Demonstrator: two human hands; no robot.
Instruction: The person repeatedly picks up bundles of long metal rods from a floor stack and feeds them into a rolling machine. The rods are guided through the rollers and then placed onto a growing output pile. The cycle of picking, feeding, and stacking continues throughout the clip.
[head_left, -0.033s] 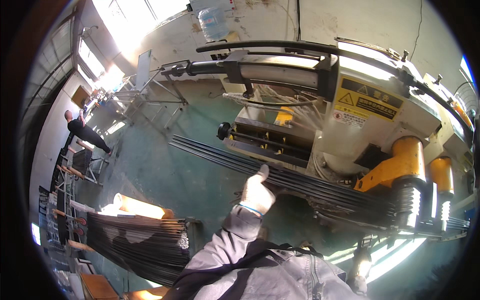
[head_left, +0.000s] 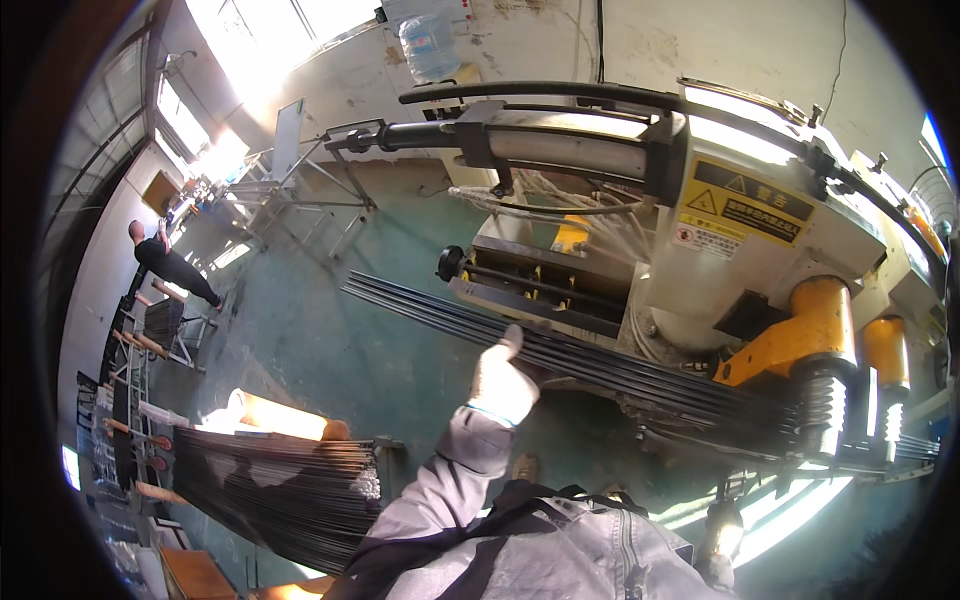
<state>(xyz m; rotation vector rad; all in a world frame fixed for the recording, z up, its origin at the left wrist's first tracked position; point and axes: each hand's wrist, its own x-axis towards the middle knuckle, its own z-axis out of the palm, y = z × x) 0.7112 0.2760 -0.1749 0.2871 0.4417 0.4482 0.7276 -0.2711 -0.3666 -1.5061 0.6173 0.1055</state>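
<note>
My left hand [head_left: 503,387], in a pale work glove, is closed at the near edge of a bundle of long dark metal rods [head_left: 590,362]. Its thumb lies over the rods, while the other fingers are hidden beneath. The rods run from the middle of the view to the right, passing under a yellow clamp arm [head_left: 770,348] of a large machine [head_left: 690,270]. At the lower right, beside my jacket, is what seems to be my right hand [head_left: 724,530], low and partly in sunlight. Its fingers cannot be made out.
A large stack of dark rods [head_left: 280,485] lies on a rack at the lower left. Beyond the bundle sits a machine bed with a black knob [head_left: 450,263]. Another person [head_left: 172,262] stands far left. Metal frames [head_left: 300,205] stand toward the back wall.
My left hand has shifted slightly left along the rod bundle. The rods look unmoved relative to the machine, and the whole view has shifted a little.
</note>
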